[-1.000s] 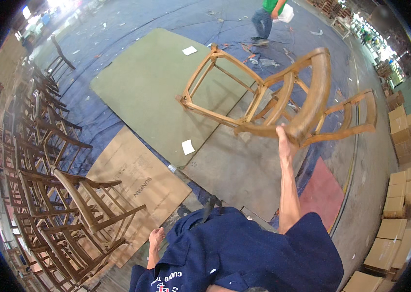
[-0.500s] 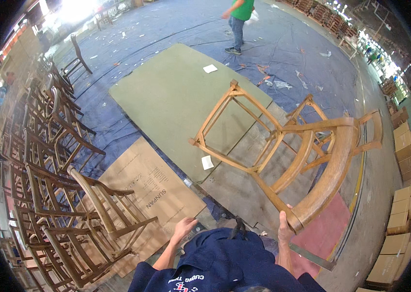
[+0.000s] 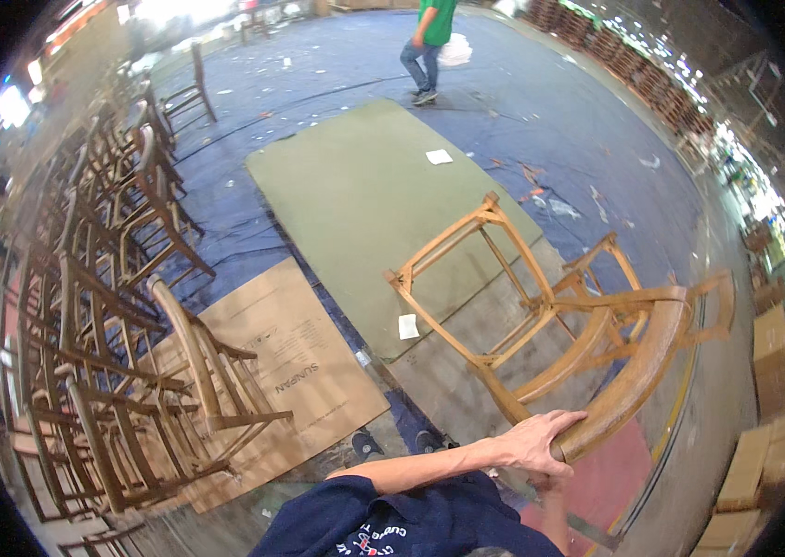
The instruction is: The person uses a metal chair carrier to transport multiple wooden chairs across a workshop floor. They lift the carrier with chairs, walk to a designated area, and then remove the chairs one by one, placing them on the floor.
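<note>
A brown wooden chair (image 3: 629, 404) with an open seat frame is tipped in front of me on the right, its curved top rail toward me. My left hand (image 3: 536, 444) reaches across my body, fingers and thumb spread around the near end of that rail. Beneath it my right hand (image 3: 550, 483) is at the same corner of the chair, its fingers mostly hidden by the left hand.
Several similar chairs (image 3: 193, 353) crowd the left side, near a flat cardboard sheet (image 3: 318, 390). A green mat (image 3: 346, 186) lies ahead on blue floor covering. Cardboard boxes (image 3: 754, 464) line the right. A person in a green top (image 3: 434, 23) stands at the far side.
My left hand has swung from the left across to the chair's rail, over my right hand. The chair sits slightly lower in view. The far person has shifted left in the picture.
</note>
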`<state>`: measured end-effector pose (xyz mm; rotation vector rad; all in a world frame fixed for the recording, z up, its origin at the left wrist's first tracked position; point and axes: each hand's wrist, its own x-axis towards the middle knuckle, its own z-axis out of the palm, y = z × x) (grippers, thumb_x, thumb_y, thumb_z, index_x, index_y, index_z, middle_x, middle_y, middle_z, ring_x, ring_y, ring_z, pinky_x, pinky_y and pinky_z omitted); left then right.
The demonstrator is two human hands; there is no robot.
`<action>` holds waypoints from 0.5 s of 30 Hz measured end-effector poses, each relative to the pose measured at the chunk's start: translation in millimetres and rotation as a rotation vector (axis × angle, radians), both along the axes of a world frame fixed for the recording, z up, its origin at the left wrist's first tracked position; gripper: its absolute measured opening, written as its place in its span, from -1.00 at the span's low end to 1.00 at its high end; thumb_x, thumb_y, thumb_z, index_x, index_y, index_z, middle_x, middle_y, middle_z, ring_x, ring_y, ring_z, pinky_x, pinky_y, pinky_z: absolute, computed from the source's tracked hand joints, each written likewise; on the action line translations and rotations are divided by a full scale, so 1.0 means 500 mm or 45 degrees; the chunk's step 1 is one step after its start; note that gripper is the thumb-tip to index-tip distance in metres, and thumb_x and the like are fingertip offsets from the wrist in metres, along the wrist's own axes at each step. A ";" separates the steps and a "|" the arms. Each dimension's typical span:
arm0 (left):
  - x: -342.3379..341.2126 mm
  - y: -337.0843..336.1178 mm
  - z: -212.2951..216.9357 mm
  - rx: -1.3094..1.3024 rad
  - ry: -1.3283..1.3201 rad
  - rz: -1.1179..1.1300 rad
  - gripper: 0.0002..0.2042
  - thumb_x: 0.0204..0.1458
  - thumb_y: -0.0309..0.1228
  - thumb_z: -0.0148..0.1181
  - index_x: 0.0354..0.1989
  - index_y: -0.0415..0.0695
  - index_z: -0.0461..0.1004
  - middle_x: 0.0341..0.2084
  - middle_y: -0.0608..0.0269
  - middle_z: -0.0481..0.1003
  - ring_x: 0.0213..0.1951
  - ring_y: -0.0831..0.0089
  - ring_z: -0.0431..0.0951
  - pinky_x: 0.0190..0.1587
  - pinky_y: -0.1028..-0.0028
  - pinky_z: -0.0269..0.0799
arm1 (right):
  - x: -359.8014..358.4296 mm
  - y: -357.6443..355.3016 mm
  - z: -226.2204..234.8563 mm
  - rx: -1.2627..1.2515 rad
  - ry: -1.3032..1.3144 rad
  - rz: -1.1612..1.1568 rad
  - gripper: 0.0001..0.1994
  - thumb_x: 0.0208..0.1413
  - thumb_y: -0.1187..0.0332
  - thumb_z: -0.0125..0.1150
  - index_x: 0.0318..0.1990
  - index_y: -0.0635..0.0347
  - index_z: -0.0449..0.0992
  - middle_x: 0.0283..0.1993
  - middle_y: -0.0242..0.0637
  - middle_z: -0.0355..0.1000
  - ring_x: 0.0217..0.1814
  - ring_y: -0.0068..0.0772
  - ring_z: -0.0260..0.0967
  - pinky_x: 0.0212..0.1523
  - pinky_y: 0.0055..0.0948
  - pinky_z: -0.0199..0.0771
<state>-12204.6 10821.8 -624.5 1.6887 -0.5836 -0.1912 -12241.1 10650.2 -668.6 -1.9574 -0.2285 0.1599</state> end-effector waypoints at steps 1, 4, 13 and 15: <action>-0.014 -0.001 -0.002 0.112 0.069 -0.018 0.00 -0.27 -0.03 0.37 0.39 -0.21 0.09 0.25 -0.19 0.25 0.29 -0.08 0.25 0.32 0.15 0.21 | 0.006 -0.024 0.031 -0.085 0.026 0.131 -0.54 0.27 0.31 0.14 0.24 0.37 0.31 0.13 -0.08 0.42 0.14 -0.26 0.39 0.12 -0.29 0.42; -0.035 0.005 -0.010 -0.074 -0.027 0.076 -0.04 -0.24 -0.06 0.34 0.38 -0.22 0.11 0.23 -0.16 0.27 0.27 -0.03 0.28 0.31 0.15 0.22 | 0.155 -0.169 0.110 -0.270 -0.106 -0.015 -0.52 0.31 0.27 0.10 0.27 0.38 0.29 0.13 -0.04 0.43 0.15 -0.22 0.41 0.13 -0.26 0.43; -0.041 -0.061 -0.062 -0.280 -0.204 0.418 -0.17 -0.12 0.20 0.19 0.20 -0.27 0.38 0.06 -0.14 0.45 0.11 -0.03 0.45 0.18 0.16 0.33 | 0.712 -0.287 0.056 1.216 0.037 -0.073 -0.45 0.37 -0.03 -0.11 0.32 0.16 0.21 0.01 -0.06 0.42 0.03 -0.18 0.41 0.10 -0.22 0.41; -0.068 -0.077 -0.087 -0.406 -0.321 0.628 -0.14 -0.10 0.33 0.08 0.10 -0.29 0.47 0.00 -0.14 0.49 0.05 -0.03 0.50 0.14 0.15 0.37 | 0.766 -0.239 0.021 1.237 0.095 0.153 -0.49 0.33 -0.03 -0.06 0.21 0.19 0.26 -0.04 -0.10 0.41 0.00 -0.22 0.39 0.08 -0.25 0.40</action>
